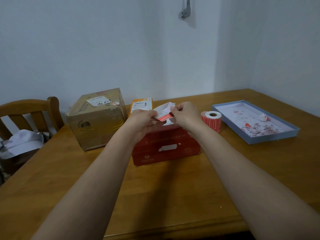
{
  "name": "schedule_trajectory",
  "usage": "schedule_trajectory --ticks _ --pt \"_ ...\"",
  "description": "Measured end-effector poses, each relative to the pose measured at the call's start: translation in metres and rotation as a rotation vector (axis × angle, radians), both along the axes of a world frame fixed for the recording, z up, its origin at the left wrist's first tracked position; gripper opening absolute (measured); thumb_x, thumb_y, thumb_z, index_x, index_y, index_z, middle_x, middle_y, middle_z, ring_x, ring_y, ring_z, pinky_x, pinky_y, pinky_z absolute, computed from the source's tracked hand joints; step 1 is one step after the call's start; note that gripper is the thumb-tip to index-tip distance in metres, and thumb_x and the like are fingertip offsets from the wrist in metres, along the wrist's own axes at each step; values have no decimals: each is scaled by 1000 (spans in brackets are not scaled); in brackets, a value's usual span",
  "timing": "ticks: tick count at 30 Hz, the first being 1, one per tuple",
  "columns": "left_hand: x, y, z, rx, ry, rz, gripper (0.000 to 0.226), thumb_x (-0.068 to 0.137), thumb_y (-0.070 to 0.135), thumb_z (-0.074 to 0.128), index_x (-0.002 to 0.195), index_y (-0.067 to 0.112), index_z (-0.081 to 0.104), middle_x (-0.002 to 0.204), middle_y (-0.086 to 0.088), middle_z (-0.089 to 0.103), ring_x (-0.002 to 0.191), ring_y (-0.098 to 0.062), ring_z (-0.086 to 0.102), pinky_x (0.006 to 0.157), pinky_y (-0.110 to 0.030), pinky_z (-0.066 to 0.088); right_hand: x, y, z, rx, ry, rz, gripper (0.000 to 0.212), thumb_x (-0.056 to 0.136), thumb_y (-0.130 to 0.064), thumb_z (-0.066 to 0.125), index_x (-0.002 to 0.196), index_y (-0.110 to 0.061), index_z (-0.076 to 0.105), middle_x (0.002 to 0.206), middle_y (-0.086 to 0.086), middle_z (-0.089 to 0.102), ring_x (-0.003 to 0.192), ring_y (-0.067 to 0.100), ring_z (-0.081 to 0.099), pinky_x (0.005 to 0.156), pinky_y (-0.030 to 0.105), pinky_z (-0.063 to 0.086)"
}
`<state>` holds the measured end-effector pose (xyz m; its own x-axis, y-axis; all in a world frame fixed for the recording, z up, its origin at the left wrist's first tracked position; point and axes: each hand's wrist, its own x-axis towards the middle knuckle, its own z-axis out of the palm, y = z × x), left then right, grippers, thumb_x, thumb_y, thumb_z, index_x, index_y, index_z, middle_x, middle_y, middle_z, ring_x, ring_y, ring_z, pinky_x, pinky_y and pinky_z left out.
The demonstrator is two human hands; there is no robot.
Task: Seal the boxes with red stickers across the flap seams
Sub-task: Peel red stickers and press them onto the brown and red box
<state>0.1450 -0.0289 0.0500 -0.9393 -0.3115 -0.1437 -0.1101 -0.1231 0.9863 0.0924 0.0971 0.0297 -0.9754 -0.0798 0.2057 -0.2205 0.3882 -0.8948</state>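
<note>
A broad wooden desk fills the corner of the room, its far edges against pale walls. At its left side stands a wooden slat-backed chair with a crumpled white bag on the seat. Toward the back left of the desk sits a large brown cardboard box wrapped in clear tape, a white shipping label on its top. On the right lies a shallow blue rectangular tray lid with a white inside, scattered with red and white paper scraps. In the middle, nearest the person, is a low red cardboard box with a torn white patch on its front face. Behind it, partly hidden by the hands, is a small orange carton with a printed label. Just right of the red box stands a roll of red stickers on a white core.

Both hands are raised above the red box. The left hand pinches a strip of white backing paper, and the fingers of the right hand pinch the end of a red sticker on that strip, between the two hands.
</note>
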Motion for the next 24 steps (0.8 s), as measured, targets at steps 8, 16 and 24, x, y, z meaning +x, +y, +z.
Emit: schedule_trajectory --ticks 8,16,24 --pt "11 2 6 19 0 -2 9 93 -5 52 101 -8 51 88 -22 68 79 -27 70 82 -43 59 7 6 5 -24 40 6 35 95 -21 56 84 11 66 92 25 69 86 37 68 76 50 55" --pt "23 6 9 28 -9 -10 32 94 -6 51 123 -11 41 101 -26 66 74 -28 71 66 -38 62 9 11 2 -88 -15 10 35 96 -24 56 68 -4 61 79 15 69 85 30 71 62 34 47" --pt "24 6 5 -1 -83 -2 28 93 -4 55 117 7 47 118 -22 61 95 -29 69 71 -37 61 17 25 4 -82 58 169 19 96 -31 57 83 -17 59 85 -1 69 77 7 67 65 27 50"
